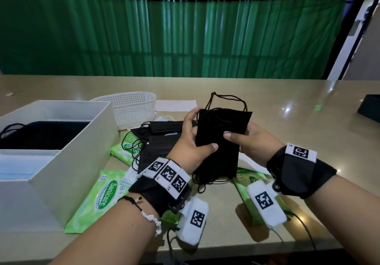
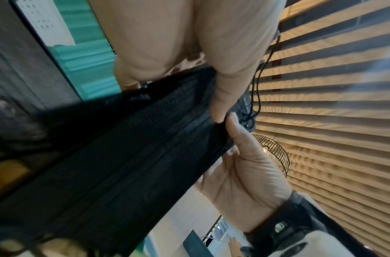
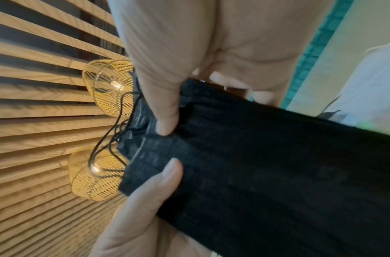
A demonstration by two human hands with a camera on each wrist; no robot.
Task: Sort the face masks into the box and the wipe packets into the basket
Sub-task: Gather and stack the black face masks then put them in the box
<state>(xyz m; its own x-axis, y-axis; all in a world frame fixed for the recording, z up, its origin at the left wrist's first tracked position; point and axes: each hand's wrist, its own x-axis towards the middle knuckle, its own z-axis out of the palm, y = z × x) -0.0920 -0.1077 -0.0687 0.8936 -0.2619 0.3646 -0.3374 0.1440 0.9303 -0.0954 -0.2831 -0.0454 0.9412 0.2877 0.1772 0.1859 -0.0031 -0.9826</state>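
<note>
Both hands hold one stack of black face masks (image 1: 221, 141) upright above the table centre, ear loops dangling above and below. My left hand (image 1: 203, 129) grips its left edge, thumb on the front. My right hand (image 1: 236, 137) grips the right edge, thumb across the front and fingers hidden behind. In the left wrist view my left thumb (image 2: 220, 104) pinches the black masks (image 2: 123, 165). The right wrist view shows my right thumb (image 3: 165, 113) pressed on the masks (image 3: 255, 165). Left of them stands the white box (image 1: 82, 141), holding black and blue masks. The white basket (image 1: 131, 108) stands behind it.
More black masks (image 1: 162, 141) lie loose on the table beside the box. Green wipe packets lie near the front: one by the box (image 1: 98, 199), one under the loose masks (image 1: 121, 149), one under my right wrist (image 1: 253, 180). A dark object (image 1: 370, 108) sits far right.
</note>
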